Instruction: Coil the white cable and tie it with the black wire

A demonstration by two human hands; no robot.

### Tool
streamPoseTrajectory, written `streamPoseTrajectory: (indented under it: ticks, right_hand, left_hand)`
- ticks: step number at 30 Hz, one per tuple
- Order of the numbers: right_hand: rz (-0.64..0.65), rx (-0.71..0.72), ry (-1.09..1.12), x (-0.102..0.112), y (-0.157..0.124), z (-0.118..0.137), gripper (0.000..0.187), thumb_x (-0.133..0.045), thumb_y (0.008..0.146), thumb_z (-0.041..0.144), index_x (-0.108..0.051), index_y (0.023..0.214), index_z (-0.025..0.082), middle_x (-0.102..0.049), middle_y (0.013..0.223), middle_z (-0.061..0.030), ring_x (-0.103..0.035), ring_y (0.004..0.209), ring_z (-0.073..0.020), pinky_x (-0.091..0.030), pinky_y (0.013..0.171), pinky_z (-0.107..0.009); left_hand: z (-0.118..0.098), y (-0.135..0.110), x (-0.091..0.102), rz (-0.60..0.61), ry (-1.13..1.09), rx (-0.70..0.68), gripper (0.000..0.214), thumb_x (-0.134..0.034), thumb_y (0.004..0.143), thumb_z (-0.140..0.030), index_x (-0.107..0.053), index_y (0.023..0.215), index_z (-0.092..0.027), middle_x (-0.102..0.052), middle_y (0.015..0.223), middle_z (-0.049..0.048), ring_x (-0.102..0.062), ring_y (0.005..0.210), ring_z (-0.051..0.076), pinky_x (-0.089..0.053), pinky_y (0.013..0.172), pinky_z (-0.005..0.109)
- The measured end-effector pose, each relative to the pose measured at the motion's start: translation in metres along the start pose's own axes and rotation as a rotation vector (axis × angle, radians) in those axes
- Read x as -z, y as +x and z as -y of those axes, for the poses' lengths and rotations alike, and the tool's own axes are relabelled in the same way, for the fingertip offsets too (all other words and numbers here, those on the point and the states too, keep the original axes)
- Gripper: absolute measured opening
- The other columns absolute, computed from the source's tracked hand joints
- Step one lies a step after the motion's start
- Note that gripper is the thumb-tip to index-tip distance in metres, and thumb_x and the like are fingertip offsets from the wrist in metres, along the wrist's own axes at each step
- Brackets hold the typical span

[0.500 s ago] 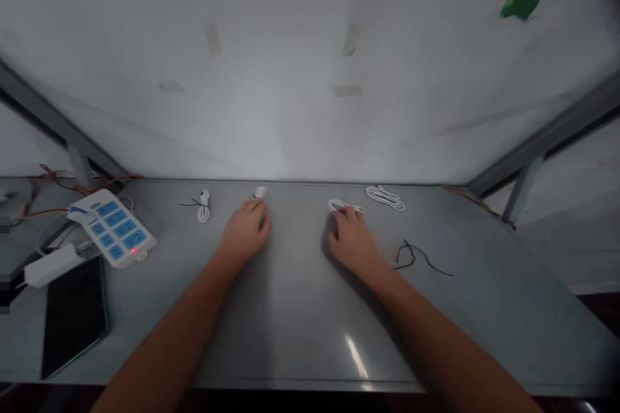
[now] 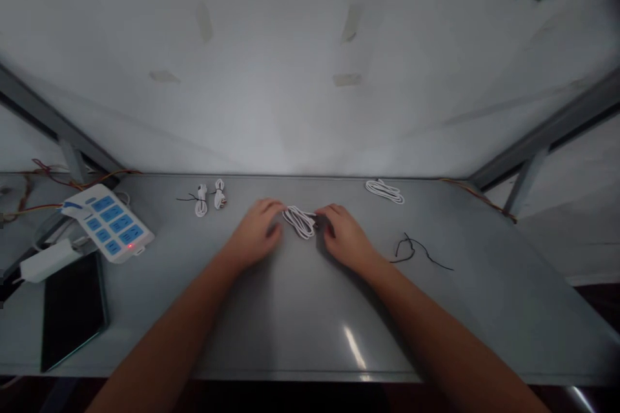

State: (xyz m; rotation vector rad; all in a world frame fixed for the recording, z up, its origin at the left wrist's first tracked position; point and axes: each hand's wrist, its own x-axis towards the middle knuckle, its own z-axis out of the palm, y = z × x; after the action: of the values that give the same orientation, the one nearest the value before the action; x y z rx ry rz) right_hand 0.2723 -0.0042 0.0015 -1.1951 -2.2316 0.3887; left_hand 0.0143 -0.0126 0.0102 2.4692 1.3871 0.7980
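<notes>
A loose white cable (image 2: 300,221) lies in a heap at the middle of the grey metal table (image 2: 300,310). My left hand (image 2: 254,233) rests palm down at the heap's left end, its curled fingertips on the cable. From the other side my right hand (image 2: 346,237) closes its fingers on the cable's right end. Two small tied white cable bundles (image 2: 210,197) lie side by side at the back left, clear of both hands.
Another loose white cable (image 2: 384,191) lies at the back right, with thin black ties (image 2: 413,249) in front of it. At the left are a white and blue power strip (image 2: 107,222), a white adapter (image 2: 46,261) and a black tablet (image 2: 72,310). A pale wall rises behind.
My right hand has dragged the loose white cable left to the table's middle. My left hand has moved right to meet it, and a second tied bundle now lies at the back left.
</notes>
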Motion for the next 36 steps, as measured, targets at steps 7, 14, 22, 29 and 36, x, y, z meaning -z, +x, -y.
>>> streamPoseTrajectory:
  ticks: [7,14,22,29,36]
  right_hand:
    - [0.019,0.034,-0.001,-0.019,0.006,0.004,0.026,-0.056,0.087,0.007,-0.065,0.109,0.016,-0.065,0.109,-0.0137,-0.056,0.106,-0.0285,-0.05,0.096,-0.043]
    - [-0.113,-0.052,0.076,-0.025,0.012,0.004,0.018,-0.061,0.083,0.007,-0.065,0.095,0.019,-0.064,0.093,-0.0071,-0.061,0.085,-0.0222,-0.051,0.079,-0.035]
    - [-0.286,-0.205,0.446,-0.002,0.013,0.01,0.006,-0.065,0.082,0.022,-0.07,0.084,0.021,-0.065,0.083,-0.0024,-0.064,0.071,-0.0168,-0.052,0.066,-0.031]
    - [-0.228,-0.191,0.46,0.014,0.01,0.007,0.009,-0.064,0.088,0.028,-0.069,0.093,0.023,-0.073,0.088,-0.0028,-0.07,0.08,-0.0191,-0.057,0.075,-0.034]
    - [-0.114,-0.009,0.376,0.024,0.004,0.028,0.007,-0.063,0.093,0.023,-0.069,0.097,0.025,-0.073,0.092,-0.0028,-0.071,0.085,-0.0184,-0.058,0.081,-0.034]
  left_hand:
    - [-0.027,-0.006,-0.034,0.076,-0.158,-0.049,0.062,-0.068,0.093,-0.035,-0.048,0.15,-0.02,-0.054,0.147,0.0171,-0.048,0.139,0.034,-0.04,0.12,0.055]
    - [-0.022,0.0,-0.034,-0.014,-0.248,-0.007,0.053,-0.068,0.094,-0.033,-0.054,0.143,-0.02,-0.059,0.139,0.017,-0.055,0.133,0.032,-0.043,0.118,0.054]
    - [-0.031,0.002,-0.027,-0.142,-0.594,0.142,0.03,-0.056,0.103,-0.041,-0.067,0.123,-0.022,-0.069,0.122,0.012,-0.067,0.116,0.023,-0.058,0.101,0.041]
    - [-0.039,0.003,-0.01,-0.146,-1.004,0.438,0.042,-0.062,0.096,-0.057,-0.069,0.107,-0.017,-0.075,0.102,0.01,-0.075,0.086,0.022,-0.061,0.062,0.03]
    - [-0.038,0.006,-0.014,-0.09,-0.52,0.211,0.032,-0.078,0.087,-0.044,-0.076,0.111,-0.022,-0.069,0.099,0.0042,-0.057,0.07,0.012,-0.051,0.066,0.027]
